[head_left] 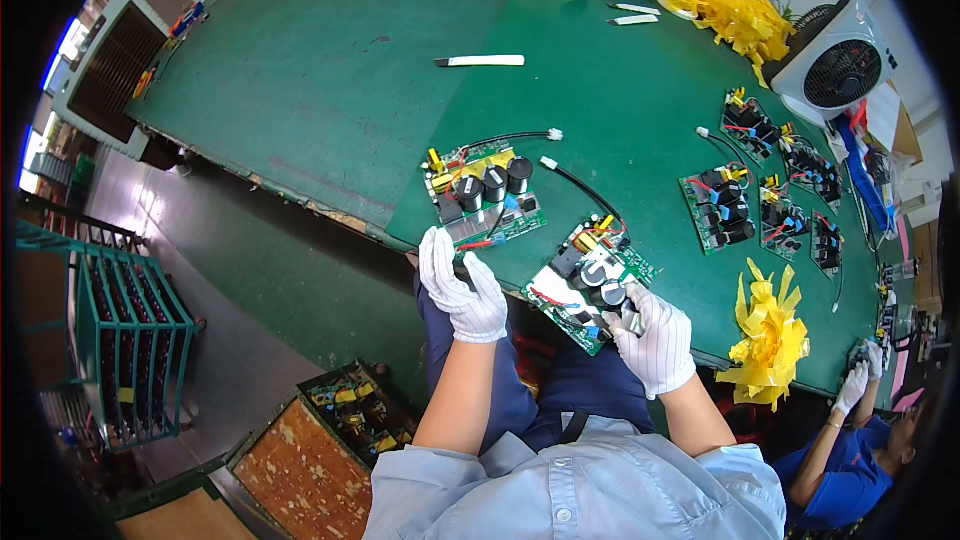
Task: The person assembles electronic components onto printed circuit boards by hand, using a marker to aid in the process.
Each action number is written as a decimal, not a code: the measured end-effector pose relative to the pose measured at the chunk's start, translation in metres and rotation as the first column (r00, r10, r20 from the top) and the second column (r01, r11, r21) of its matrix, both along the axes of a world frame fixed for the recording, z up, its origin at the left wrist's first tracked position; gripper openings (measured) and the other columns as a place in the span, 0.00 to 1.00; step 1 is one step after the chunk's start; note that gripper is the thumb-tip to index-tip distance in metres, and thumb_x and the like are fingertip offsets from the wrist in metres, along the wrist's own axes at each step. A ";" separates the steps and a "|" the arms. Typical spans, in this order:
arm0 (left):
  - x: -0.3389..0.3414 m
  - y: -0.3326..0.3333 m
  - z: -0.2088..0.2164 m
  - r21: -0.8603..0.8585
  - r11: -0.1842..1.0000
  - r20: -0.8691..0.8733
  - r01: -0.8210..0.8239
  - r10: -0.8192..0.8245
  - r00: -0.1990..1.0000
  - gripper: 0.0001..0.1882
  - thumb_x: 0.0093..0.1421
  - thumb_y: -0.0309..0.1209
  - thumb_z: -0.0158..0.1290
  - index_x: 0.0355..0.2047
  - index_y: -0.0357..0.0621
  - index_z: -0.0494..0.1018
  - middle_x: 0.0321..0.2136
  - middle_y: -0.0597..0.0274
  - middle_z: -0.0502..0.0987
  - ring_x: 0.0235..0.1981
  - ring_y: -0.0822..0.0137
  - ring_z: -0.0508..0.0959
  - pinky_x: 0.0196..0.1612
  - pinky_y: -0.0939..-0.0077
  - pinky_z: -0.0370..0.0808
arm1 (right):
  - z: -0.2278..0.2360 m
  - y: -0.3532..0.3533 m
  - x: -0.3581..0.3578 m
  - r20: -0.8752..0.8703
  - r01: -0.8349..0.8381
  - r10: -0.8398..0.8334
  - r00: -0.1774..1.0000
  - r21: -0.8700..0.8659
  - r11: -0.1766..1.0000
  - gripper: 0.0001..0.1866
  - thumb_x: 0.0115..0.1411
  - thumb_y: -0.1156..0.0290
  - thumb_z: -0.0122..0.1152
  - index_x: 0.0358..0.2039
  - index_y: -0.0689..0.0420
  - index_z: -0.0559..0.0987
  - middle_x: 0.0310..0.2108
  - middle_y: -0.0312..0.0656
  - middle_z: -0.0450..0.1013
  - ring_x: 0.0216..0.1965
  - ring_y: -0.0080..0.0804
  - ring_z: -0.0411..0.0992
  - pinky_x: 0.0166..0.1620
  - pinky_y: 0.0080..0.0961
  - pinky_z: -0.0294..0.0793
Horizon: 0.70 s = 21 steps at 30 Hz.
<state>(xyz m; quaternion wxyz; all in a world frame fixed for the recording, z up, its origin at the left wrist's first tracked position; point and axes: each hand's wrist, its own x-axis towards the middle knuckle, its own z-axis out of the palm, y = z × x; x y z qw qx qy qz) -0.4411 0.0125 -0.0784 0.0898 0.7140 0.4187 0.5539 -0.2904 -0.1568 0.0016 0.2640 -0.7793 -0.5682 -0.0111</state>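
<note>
My left hand (pixel 467 292), in a white striped glove, is raised at the table's front edge with its fingers stretched out and nothing in it. Just beyond it lies a green circuit board (pixel 487 190) with several black cylindrical capacitors, a yellow-wrapped part and a black cable ending in a white plug. My right hand (pixel 655 338), gloved likewise, has its fingers closed at the right side of a second circuit board (pixel 588 280), by its capacitors. That board juts over the table edge, tilted. My fingers hide part of its right end.
More circuit boards (pixel 722 208) lie at the right, near a bunch of yellow tape strips (pixel 768 340). A white-handled tool (pixel 480 61) lies farther back. A fan heater (pixel 838 60) stands far right. A co-worker (pixel 850 460) sits right; a teal rack (pixel 130 330) stands left.
</note>
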 end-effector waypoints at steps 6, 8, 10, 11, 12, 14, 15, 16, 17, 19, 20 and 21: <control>0.007 -0.001 -0.002 0.009 1.000 -0.004 -0.007 0.007 1.000 0.21 0.58 0.24 0.45 0.53 0.30 0.62 0.52 0.43 0.65 0.55 0.49 0.65 0.61 0.53 0.56 | 0.018 -0.011 0.009 0.211 -0.108 0.092 0.973 0.063 0.992 0.24 0.43 0.66 0.68 0.42 0.57 0.74 0.24 0.37 0.73 0.23 0.35 0.71 0.27 0.29 0.66; 0.009 -0.001 -0.001 0.010 1.000 0.012 -0.019 0.019 1.000 0.20 0.59 0.25 0.45 0.52 0.33 0.63 0.52 0.45 0.66 0.55 0.49 0.65 0.61 0.53 0.56 | 0.023 -0.020 0.014 0.266 -0.120 0.098 0.959 0.066 0.991 0.26 0.42 0.65 0.68 0.43 0.56 0.75 0.25 0.35 0.73 0.25 0.31 0.72 0.29 0.27 0.66; 0.009 0.003 -0.009 0.038 0.999 0.050 -0.017 0.015 0.999 0.19 0.59 0.26 0.46 0.51 0.34 0.65 0.51 0.46 0.68 0.54 0.49 0.66 0.61 0.53 0.56 | 0.026 -0.029 0.020 0.264 -0.169 0.134 0.955 0.116 0.979 0.29 0.40 0.66 0.68 0.46 0.56 0.75 0.20 0.32 0.69 0.21 0.28 0.69 0.26 0.27 0.62; 0.008 0.003 -0.011 0.046 0.999 0.051 -0.007 0.005 0.999 0.18 0.59 0.26 0.47 0.50 0.34 0.65 0.50 0.46 0.68 0.53 0.50 0.66 0.61 0.54 0.57 | 0.030 -0.034 0.021 0.272 -0.148 0.111 0.956 0.120 0.982 0.29 0.40 0.66 0.68 0.46 0.56 0.75 0.20 0.32 0.69 0.21 0.28 0.69 0.26 0.27 0.62; 0.006 0.003 -0.009 0.053 0.999 0.014 -0.001 0.001 1.000 0.20 0.56 0.21 0.48 0.51 0.31 0.65 0.50 0.43 0.68 0.53 0.48 0.67 0.61 0.53 0.58 | 0.036 -0.038 0.022 0.295 -0.132 0.094 0.951 0.112 0.985 0.29 0.37 0.67 0.69 0.44 0.56 0.74 0.21 0.33 0.69 0.20 0.30 0.67 0.27 0.28 0.61; 0.001 0.005 -0.007 0.027 1.000 -0.012 0.015 -0.015 1.000 0.18 0.56 0.21 0.48 0.48 0.32 0.66 0.48 0.44 0.70 0.51 0.49 0.68 0.59 0.54 0.59 | 0.043 -0.049 0.025 0.325 -0.090 0.050 0.944 0.111 0.990 0.30 0.34 0.69 0.71 0.42 0.56 0.74 0.22 0.34 0.69 0.19 0.32 0.66 0.27 0.29 0.61; 0.000 0.006 -0.005 0.014 0.999 -0.019 0.031 -0.030 0.999 0.17 0.56 0.21 0.48 0.48 0.32 0.67 0.47 0.45 0.70 0.50 0.49 0.69 0.58 0.54 0.60 | 0.044 -0.056 0.029 0.329 -0.077 0.032 0.944 0.126 0.989 0.30 0.33 0.69 0.71 0.42 0.56 0.75 0.22 0.34 0.68 0.19 0.32 0.65 0.26 0.29 0.60; 0.002 0.006 0.001 0.056 0.996 0.027 0.068 -0.069 0.997 0.17 0.56 0.20 0.48 0.47 0.32 0.67 0.46 0.46 0.71 0.48 0.50 0.69 0.56 0.56 0.62 | 0.046 -0.064 0.034 0.335 -0.061 0.010 0.942 0.142 0.988 0.30 0.33 0.68 0.71 0.42 0.55 0.75 0.22 0.34 0.68 0.18 0.32 0.64 0.26 0.29 0.60; 0.003 0.003 0.003 0.028 0.998 0.040 0.047 -0.048 0.998 0.16 0.56 0.20 0.48 0.46 0.32 0.67 0.45 0.47 0.71 0.48 0.50 0.69 0.55 0.58 0.62 | 0.047 -0.071 0.038 0.346 -0.030 -0.023 0.938 0.148 0.989 0.30 0.33 0.68 0.71 0.42 0.55 0.75 0.22 0.34 0.68 0.18 0.32 0.64 0.26 0.29 0.60; 0.001 0.004 0.004 0.068 0.996 0.075 0.059 -0.064 0.995 0.16 0.56 0.21 0.47 0.46 0.31 0.66 0.45 0.47 0.71 0.48 0.51 0.69 0.55 0.59 0.63 | 0.050 -0.086 0.045 0.395 0.001 -0.076 0.916 0.187 0.982 0.30 0.34 0.68 0.71 0.42 0.56 0.75 0.23 0.34 0.69 0.18 0.32 0.64 0.25 0.29 0.60; 0.001 0.004 0.003 0.093 0.995 0.044 0.038 -0.043 0.998 0.16 0.57 0.21 0.47 0.47 0.31 0.66 0.46 0.46 0.70 0.49 0.51 0.69 0.56 0.59 0.63 | 0.053 -0.093 0.048 0.404 0.029 -0.106 0.908 0.192 0.981 0.30 0.34 0.68 0.71 0.42 0.56 0.75 0.23 0.34 0.69 0.18 0.32 0.64 0.25 0.29 0.60; 0.000 0.004 0.002 0.120 0.993 0.014 0.018 -0.019 1.000 0.17 0.57 0.21 0.47 0.47 0.30 0.66 0.46 0.46 0.70 0.49 0.51 0.69 0.56 0.59 0.63 | 0.056 -0.099 0.052 0.400 0.024 -0.118 0.909 0.232 0.972 0.29 0.35 0.68 0.71 0.43 0.56 0.75 0.19 0.34 0.66 0.17 0.31 0.65 0.23 0.28 0.60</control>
